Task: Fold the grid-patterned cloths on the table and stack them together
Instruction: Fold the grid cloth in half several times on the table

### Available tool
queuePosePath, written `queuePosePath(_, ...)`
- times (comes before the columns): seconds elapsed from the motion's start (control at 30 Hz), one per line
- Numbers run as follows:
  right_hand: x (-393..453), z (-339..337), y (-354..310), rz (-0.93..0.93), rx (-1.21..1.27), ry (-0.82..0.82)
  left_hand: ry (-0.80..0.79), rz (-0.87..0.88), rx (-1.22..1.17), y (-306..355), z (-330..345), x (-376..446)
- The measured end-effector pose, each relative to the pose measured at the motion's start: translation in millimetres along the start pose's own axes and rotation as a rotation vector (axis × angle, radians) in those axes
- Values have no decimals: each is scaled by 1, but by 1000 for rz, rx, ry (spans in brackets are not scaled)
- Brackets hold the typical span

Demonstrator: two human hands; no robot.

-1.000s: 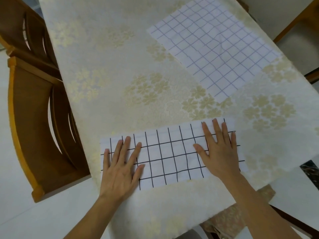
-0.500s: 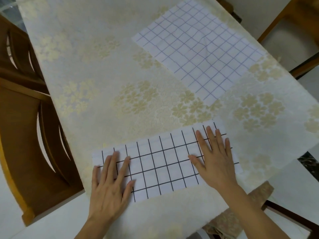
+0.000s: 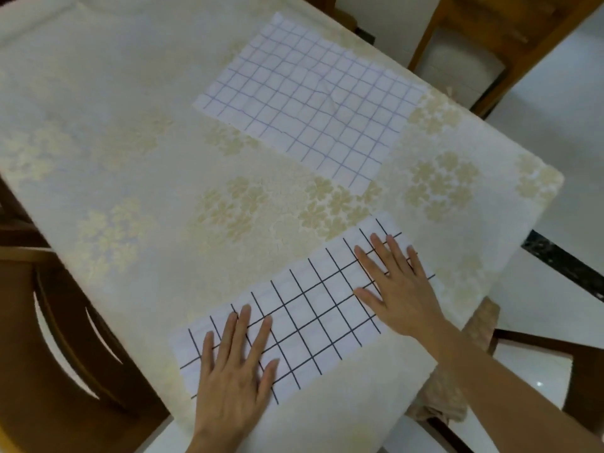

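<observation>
Pressing flat: left hand and right hand, fingers straight and spread, holding nothing, rest on the black-grid cloth at the near table edge. Risk: the smooth floral tablecloth may let the fold slide or spring open. Purple-grid cloth lies unfolded, well apart. Wooden chairs alongside; pale floor.

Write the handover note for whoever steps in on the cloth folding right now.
Left hand: flat, fingers straight, pressing the left end of the black-grid cloth.
Right hand: flat on its right end.
That cloth lies as a narrow strip at the near table edge, apparently folded once.
Blue-grid cloth lies spread out at the far right of the table, untouched.
Left: finish folding the black one, fold the blue one, stack them.
</observation>
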State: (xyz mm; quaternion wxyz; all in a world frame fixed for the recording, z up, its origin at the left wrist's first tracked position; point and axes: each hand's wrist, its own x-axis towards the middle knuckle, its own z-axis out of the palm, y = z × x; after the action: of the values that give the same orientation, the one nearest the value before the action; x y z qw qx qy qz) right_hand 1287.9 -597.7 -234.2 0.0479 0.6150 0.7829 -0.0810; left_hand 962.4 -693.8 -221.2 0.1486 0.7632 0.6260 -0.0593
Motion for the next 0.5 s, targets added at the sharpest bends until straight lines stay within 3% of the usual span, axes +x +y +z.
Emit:
queuePosePath(0.17, -11, -7, 2, 124, 77, 46, 40, 59, -25, 1, -13, 5)
queuePosePath(0.3, -42, -11, 11, 399, 191, 151, 70, 393, 11, 23, -36, 56)
queuePosePath(0.5, -67, -6, 27, 553, 210, 179, 55, 852, 225, 97, -62, 176)
